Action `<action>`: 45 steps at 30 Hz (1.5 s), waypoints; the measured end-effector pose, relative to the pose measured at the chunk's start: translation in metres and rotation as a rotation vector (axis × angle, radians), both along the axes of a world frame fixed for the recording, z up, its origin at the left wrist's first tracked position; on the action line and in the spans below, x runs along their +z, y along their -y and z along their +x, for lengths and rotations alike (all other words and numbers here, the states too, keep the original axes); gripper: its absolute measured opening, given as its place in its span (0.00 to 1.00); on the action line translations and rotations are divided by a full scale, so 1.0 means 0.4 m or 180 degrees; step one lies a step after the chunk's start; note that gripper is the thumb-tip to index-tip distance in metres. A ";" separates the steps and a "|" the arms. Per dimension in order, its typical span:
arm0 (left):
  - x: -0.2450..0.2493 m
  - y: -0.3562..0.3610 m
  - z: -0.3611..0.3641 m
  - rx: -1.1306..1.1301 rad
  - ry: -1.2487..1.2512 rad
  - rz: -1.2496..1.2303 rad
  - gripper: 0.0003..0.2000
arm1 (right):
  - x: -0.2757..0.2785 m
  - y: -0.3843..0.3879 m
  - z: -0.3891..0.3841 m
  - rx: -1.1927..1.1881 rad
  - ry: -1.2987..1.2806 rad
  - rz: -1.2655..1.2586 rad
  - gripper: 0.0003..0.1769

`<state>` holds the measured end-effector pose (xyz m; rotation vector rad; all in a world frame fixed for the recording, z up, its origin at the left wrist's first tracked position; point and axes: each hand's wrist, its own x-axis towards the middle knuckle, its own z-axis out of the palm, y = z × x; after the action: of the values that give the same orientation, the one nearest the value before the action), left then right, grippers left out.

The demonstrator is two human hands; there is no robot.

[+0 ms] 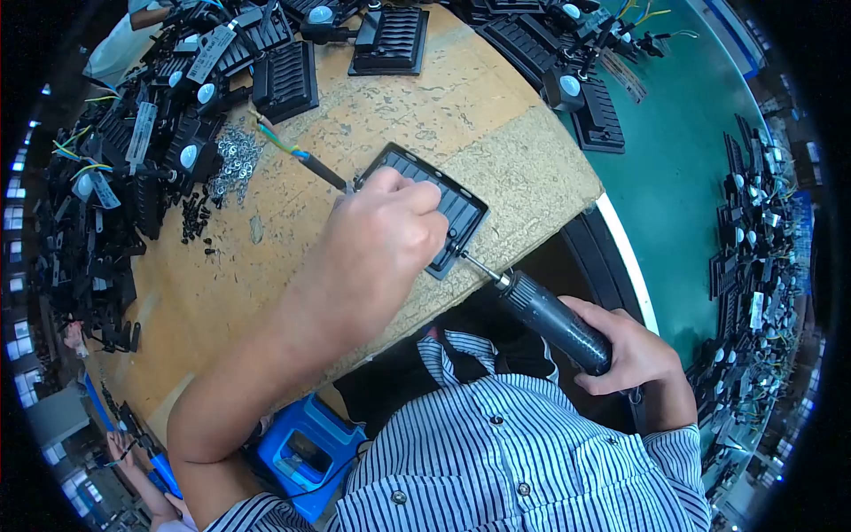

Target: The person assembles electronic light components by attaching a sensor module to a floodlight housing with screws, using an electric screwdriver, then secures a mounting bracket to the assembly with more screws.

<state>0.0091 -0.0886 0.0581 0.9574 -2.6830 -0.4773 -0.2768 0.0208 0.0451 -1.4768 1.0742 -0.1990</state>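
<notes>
My left hand [381, 244] is closed over a black finned lamp housing [461, 208] that lies at the padded front edge of the wooden board. Part of the housing is hidden under my fingers. A black cable [319, 168] with stripped coloured wire ends sticks out past this hand. In my right hand [634, 350] is a black electric screwdriver [558, 319], its fingers wrapped round the rear of the body. The screwdriver's thin metal bit points up and left, its tip at the housing's lower right edge. Whether a screw sits there cannot be made out.
Small metal washers [235, 164] and black screws [193, 217] lie loose on the board [355, 115]. Many black sensor lamps crowd the left, the far side and the green table [674, 177]. A blue plastic stool [306, 452] stands below; another person's arm [133, 470] shows lower left.
</notes>
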 end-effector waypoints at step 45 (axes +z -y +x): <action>-0.059 -0.171 0.012 0.1804 -0.0326 -0.0348 0.19 | -0.035 -0.193 -0.294 -0.3503 0.1880 -0.0389 0.43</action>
<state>0.0140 -0.0200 0.0344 1.5321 -2.1800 -0.2435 -0.3945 0.0978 0.0312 -0.6869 1.2663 -1.3917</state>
